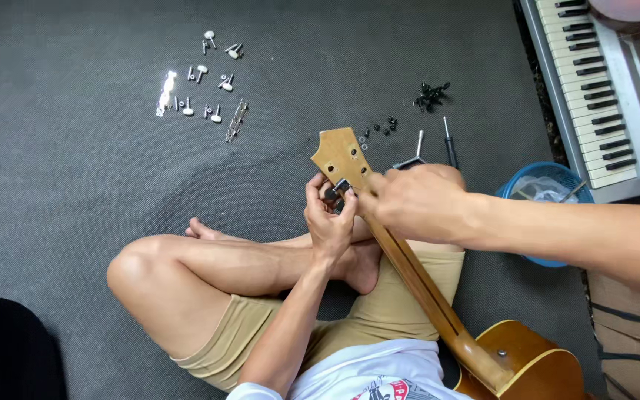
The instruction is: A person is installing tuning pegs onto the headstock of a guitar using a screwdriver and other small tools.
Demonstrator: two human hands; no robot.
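A wooden guitar lies across my lap, neck pointing away, its bare headstock (341, 154) showing several empty holes. My left hand (327, 215) pinches a small black tuning part (337, 189) against the left edge of the headstock. My right hand (412, 201) reaches in from the right and closes around the neck just below the headstock, touching the same part. The guitar body (531, 363) rests at the lower right.
Silver tuning pegs and plates (205, 81) are spread on the grey carpet at upper left. Black screws (431, 95), washers and a screwdriver (450, 144) lie beyond the headstock. A blue basket (516, 181), an electric keyboard (594, 81) and a cardboard box stand on the right.
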